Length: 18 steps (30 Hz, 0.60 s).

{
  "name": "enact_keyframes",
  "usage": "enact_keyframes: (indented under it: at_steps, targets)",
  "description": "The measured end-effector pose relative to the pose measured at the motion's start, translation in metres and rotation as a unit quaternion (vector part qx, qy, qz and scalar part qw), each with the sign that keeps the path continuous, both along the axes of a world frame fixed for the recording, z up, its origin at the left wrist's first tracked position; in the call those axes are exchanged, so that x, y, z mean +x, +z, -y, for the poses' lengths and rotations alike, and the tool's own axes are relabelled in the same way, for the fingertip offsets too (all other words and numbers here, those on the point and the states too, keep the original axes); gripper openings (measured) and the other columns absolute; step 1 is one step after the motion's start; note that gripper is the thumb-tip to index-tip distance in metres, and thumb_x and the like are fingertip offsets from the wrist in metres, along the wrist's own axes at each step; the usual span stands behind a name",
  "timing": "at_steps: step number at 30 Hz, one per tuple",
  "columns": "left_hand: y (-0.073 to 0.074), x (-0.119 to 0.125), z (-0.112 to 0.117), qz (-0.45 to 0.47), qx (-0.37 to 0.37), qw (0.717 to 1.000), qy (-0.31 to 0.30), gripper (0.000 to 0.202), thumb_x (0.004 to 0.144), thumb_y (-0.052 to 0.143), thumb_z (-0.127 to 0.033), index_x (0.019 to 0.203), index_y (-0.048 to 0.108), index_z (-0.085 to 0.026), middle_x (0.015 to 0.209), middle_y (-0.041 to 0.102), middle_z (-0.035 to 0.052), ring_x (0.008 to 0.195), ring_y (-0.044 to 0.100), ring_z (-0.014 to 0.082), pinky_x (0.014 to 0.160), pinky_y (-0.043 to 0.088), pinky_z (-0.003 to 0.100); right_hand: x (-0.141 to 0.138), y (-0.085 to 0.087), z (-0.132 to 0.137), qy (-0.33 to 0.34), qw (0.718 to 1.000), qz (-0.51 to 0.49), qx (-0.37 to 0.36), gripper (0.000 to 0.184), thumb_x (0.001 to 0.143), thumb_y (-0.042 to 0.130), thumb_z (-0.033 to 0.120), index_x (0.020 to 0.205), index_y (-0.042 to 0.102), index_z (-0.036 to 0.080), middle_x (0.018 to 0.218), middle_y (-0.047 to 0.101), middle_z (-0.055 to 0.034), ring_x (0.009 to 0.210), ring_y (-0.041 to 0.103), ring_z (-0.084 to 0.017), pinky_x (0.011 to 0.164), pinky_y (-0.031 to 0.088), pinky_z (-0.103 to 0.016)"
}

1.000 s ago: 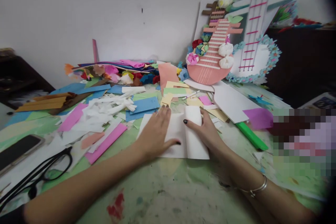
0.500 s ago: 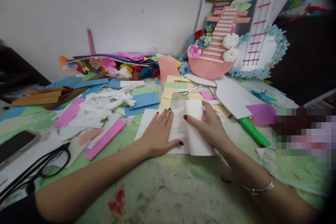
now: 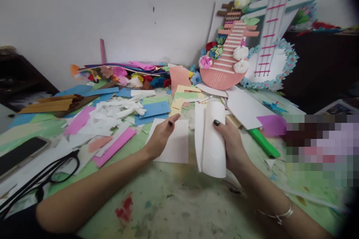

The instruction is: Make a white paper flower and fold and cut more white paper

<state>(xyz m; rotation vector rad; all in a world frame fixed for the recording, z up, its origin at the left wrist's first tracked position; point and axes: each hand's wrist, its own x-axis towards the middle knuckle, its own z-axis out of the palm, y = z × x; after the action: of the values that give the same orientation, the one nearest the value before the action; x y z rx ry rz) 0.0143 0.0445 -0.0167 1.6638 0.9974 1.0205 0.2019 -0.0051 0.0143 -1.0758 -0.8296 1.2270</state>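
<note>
Black glasses near a phone

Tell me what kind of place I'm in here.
Probably a paper-craft workspace or art room: a stained green tabletop, a tangle of white paper strips, and a flower-trimmed pink lute cutout standing at the back.

Dim, diffuse light, slight blur, darkened right-hand corners

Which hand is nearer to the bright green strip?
The right. The right hand, holding rolled white paper, is a little left of the bright green strip; the left hand is farther left, over a white sheet.
</note>
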Motion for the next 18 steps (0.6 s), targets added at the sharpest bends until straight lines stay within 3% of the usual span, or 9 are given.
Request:
enact_keyframes:
  at_steps: [2, 3, 5, 8, 11, 14, 18]
  targets:
    - [0.017, 0.005, 0.008, 0.091, -0.137, 0.985, -0.047, 0.077, 0.077, 0.05, -0.072, 0.125, 0.056, -0.012, 0.117, 0.066, 0.0185, 0.105, 0.064, 0.0298, 0.092, 0.049, 0.043, -0.002, -0.005, 0.001, -0.001, 1.0, -0.007, -0.007, 0.057, 0.065, 0.076, 0.041, 0.115, 0.054, 0.025, 0.104, 0.069, -0.0041, 0.072, 0.063, -0.019, 0.062, 0.052, -0.03]
    - [0.024, 0.008, 0.013, 0.081, -0.187, 0.976, -0.078, 0.068, 0.073, 0.061, -0.066, 0.114, 0.062, -0.012, 0.103, 0.07, 0.0155, 0.088, 0.068, 0.0261, 0.08, 0.053, 0.039, -0.003, -0.008, 0.002, 0.003, 1.0, -0.01, -0.013, 0.058, 0.065, 0.077, 0.04, 0.115, 0.054, 0.025, 0.104, 0.069, -0.0037, 0.072, 0.062, -0.019, 0.063, 0.052, -0.03]
    - [0.034, 0.013, 0.02, 0.05, -0.236, 0.968, -0.071, 0.049, 0.071, 0.071, -0.052, 0.096, 0.066, -0.011, 0.085, 0.07, 0.0093, 0.073, 0.064, 0.0181, 0.067, 0.05, 0.03, -0.006, -0.011, 0.003, 0.011, 0.999, -0.029, -0.028, 0.055, 0.064, 0.077, 0.039, 0.113, 0.054, 0.025, 0.1, 0.069, -0.0028, 0.071, 0.062, -0.019, 0.064, 0.053, -0.031]
    - [0.035, 0.015, 0.024, 0.06, -0.253, 0.965, -0.03, 0.029, 0.067, 0.077, -0.035, 0.074, 0.062, -0.011, 0.066, 0.061, 0.001, 0.06, 0.055, 0.0092, 0.058, 0.043, 0.021, -0.011, -0.011, 0.006, 0.022, 0.994, -0.085, -0.07, 0.044, 0.066, 0.072, 0.042, 0.103, 0.059, 0.022, 0.084, 0.07, -0.003, 0.069, 0.063, -0.022, 0.064, 0.053, -0.034]
    - [0.032, 0.01, 0.02, 0.146, -0.28, 0.948, -0.037, 0.026, 0.066, 0.078, -0.03, 0.068, 0.059, -0.012, 0.063, 0.057, -0.0022, 0.057, 0.051, 0.0054, 0.056, 0.041, 0.018, -0.014, -0.008, 0.007, 0.088, 0.971, -0.169, -0.141, 0.039, 0.073, 0.06, 0.049, 0.097, 0.063, 0.018, 0.072, 0.069, -0.0068, 0.073, 0.066, -0.028, 0.068, 0.054, -0.04]
    - [0.035, 0.003, 0.013, 0.192, -0.312, 0.93, -0.031, 0.025, 0.064, 0.079, -0.027, 0.073, 0.061, -0.013, 0.065, 0.058, -0.0025, 0.056, 0.052, 0.0055, 0.055, 0.041, 0.017, -0.012, -0.006, 0.004, 0.135, 0.948, -0.235, -0.166, 0.045, 0.078, 0.052, 0.053, 0.102, 0.064, 0.017, 0.078, 0.072, -0.0099, 0.084, 0.068, -0.032, 0.076, 0.054, -0.045]
    - [0.052, -0.01, 0.004, 0.179, -0.253, 0.951, 0.008, 0.023, 0.065, 0.078, -0.027, 0.074, 0.062, -0.014, 0.065, 0.06, -0.0024, 0.054, 0.053, 0.0064, 0.051, 0.04, 0.017, -0.001, -0.007, 0.001, 0.113, 0.943, -0.258, -0.175, 0.048, 0.081, 0.052, 0.053, 0.112, 0.062, 0.017, 0.091, 0.074, -0.0102, 0.092, 0.068, -0.031, 0.081, 0.053, -0.045]
